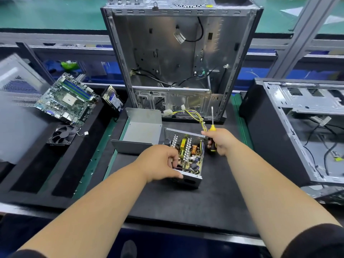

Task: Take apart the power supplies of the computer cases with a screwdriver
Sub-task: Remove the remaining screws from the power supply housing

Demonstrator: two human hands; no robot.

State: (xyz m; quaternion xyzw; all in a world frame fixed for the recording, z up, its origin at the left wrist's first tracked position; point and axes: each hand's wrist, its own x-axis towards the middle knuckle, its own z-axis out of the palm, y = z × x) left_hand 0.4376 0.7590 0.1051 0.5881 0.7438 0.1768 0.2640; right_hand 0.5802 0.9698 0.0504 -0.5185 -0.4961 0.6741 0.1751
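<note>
Head view looks down on a black-matted table (186,205) where an opened power supply (188,157) sits, its circuit board bare. Curled over the unit's near-left edge, the left hand (160,164) grips it, thumb along the near metal wall. Right of the unit, the right hand (219,142) closes round a yellow-and-black screwdriver (212,131), blade pointing away from the person, while its forefinger touches the unit's far-right corner. Just beyond the left hand lies the removed grey cover (141,131). Beyond both hands stands an upright, gutted computer case (178,58), and yellow wires (197,116) trail from its base toward the right hand. Far left of the left hand, a green motherboard (67,99), a hard drive (112,101) and a black fan (63,135) rest on dark foam. Right of the right hand lies another case (297,131) on its side. Behind the table run grey metal rails, blue bins and a green floor (55,13).
</note>
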